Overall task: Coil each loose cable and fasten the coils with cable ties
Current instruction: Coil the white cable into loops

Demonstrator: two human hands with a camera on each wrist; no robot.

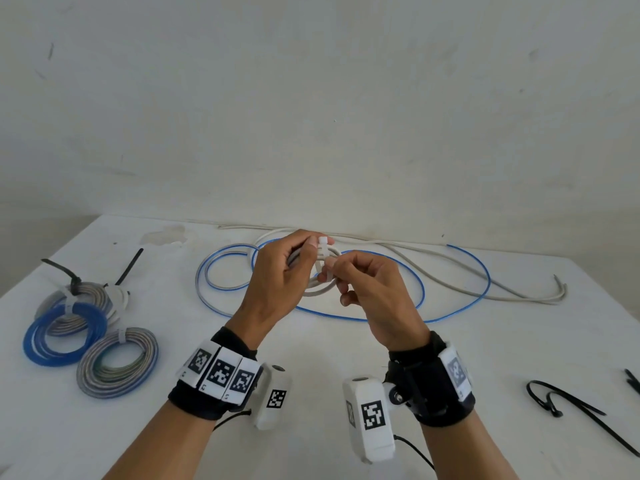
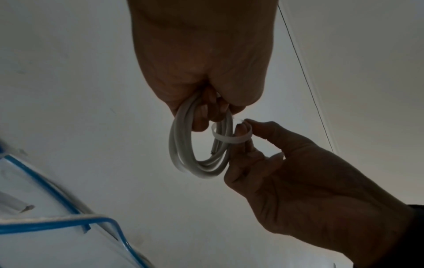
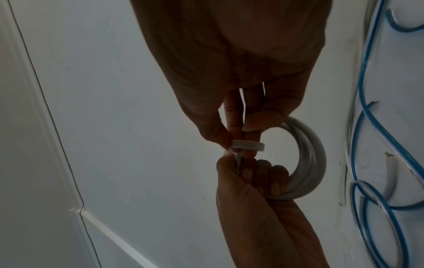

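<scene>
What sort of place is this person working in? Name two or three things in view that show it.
Probably a plain workbench set up for sorting cables: a bare white table against a scuffed white wall, tied cable coils stacked at one side, loose blue cable across the middle, and spare black cable ties.

Both hands raised, fingers pinched.

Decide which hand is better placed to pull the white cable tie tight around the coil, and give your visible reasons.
The right hand. It already pinches the white cable tie looped round the white coil, while the left hand grips the coil and is probably best kept steadying it.
</scene>
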